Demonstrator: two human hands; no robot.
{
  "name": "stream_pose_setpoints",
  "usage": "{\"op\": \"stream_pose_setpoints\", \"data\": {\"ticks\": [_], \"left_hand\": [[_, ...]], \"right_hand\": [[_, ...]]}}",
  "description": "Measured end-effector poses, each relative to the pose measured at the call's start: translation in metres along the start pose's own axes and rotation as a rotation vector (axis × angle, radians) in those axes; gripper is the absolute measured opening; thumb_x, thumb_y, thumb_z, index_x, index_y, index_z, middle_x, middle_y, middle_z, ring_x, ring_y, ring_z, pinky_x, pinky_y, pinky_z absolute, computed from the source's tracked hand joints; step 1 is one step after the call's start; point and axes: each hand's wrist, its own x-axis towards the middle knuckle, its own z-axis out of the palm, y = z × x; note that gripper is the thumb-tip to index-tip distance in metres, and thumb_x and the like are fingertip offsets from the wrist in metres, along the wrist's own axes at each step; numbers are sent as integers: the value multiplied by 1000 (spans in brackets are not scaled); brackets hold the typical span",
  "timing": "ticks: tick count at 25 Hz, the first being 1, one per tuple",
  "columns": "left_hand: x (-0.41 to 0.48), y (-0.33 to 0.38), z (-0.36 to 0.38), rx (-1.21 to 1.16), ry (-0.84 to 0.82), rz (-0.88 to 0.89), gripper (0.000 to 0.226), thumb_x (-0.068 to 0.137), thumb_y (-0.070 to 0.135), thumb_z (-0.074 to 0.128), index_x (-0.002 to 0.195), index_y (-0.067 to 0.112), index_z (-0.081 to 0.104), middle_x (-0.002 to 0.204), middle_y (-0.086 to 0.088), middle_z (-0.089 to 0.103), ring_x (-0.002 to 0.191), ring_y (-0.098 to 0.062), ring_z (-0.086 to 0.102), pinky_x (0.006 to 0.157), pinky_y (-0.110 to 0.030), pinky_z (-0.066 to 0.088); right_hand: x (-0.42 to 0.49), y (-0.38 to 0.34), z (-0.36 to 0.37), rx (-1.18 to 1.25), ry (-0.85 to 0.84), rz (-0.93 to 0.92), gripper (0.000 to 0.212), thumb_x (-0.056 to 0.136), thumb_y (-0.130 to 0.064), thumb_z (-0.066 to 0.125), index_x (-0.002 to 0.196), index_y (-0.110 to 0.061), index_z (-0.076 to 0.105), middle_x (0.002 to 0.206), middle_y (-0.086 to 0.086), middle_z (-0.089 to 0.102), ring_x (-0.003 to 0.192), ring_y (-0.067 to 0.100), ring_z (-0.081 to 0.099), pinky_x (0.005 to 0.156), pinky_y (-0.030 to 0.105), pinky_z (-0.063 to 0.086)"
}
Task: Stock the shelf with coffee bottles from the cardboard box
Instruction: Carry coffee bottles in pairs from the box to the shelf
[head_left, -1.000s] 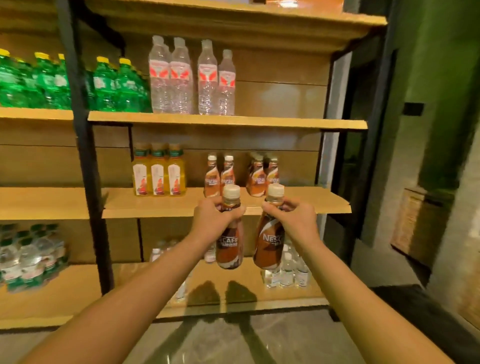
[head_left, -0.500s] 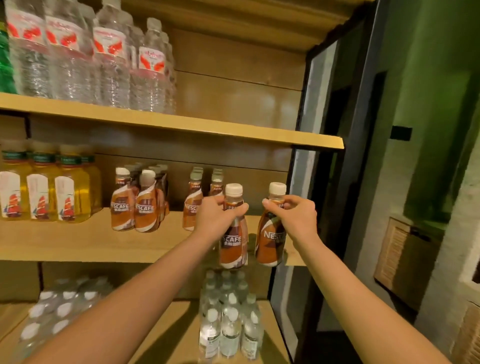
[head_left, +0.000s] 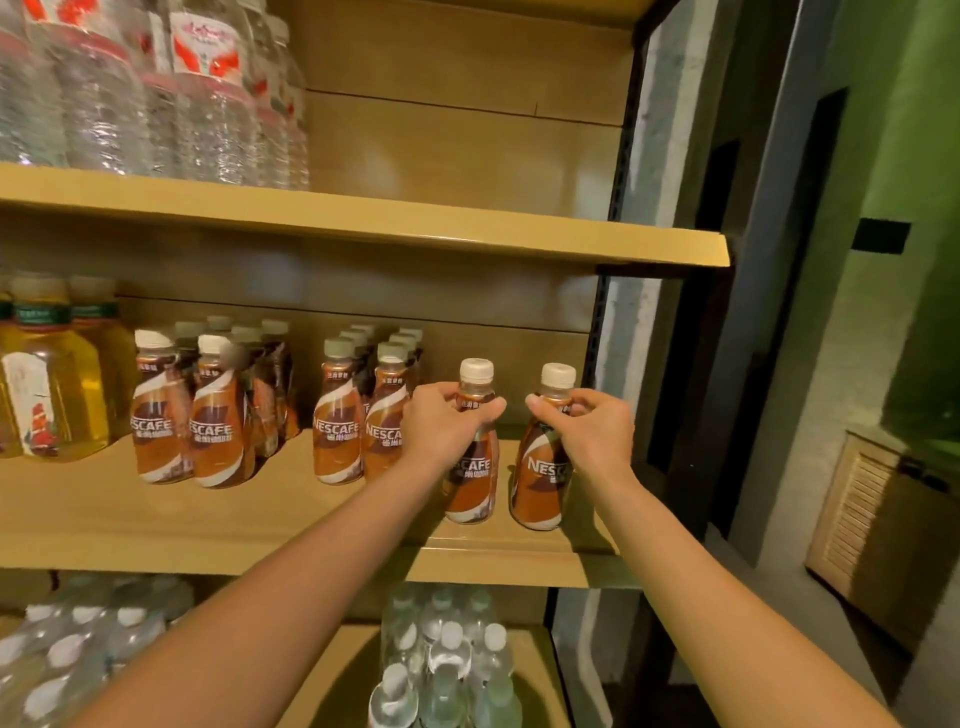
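Note:
Each hand holds a brown Nescafe coffee bottle with a white cap by its neck. My left hand (head_left: 447, 423) grips the left coffee bottle (head_left: 472, 483); my right hand (head_left: 587, 428) grips the right coffee bottle (head_left: 540, 488). Both bottles stand upright at the right end of the middle shelf (head_left: 260, 519), their bases at or just above the board near its front edge. Two groups of the same coffee bottles stand further left: one group (head_left: 358, 415) beside my left hand, another group (head_left: 208, 410) beyond it. No cardboard box is in view.
Yellow drink bottles (head_left: 52, 379) fill the left of the middle shelf. Clear water bottles (head_left: 156, 93) stand on the shelf above, and more water bottles (head_left: 447, 654) on the shelf below. A black upright post (head_left: 618, 208) bounds the shelf on the right, with a dark doorway beyond.
I have come closer to the shelf. Both hands have carried their bottles forward and down, from in front of the shelf edge onto the right end of the middle shelf.

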Motion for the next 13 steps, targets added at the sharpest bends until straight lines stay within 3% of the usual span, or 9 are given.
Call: {"op": "stream_pose_setpoints", "data": {"ticks": [4,8,13], "left_hand": [[11,-9,16,72,55,20,48,71,37,76,111,14,64,107,-1,69,102,-15,62,86,-32,50],[8,-14,23,114,94,90,50,73,43,73,113,18,59,102,6,64,97,-11,58,84,-30,48],[-15,-39,3,103,-309,-25,51,74,34,75,115,23,47,101,11,58,97,-8,56,86,-27,45]], "right_hand": [[9,8,9,-34,47,-6,44,69,-40,79,105,-17,67,102,0,70,92,12,62,86,36,54],[4,13,16,-47,35,-45,50,71,-48,74,111,-20,62,106,-1,68,98,15,63,88,42,54],[-14,39,-8,11,-304,50,78,75,-45,72,139,-18,36,127,-3,56,115,14,55,96,32,48]]}}
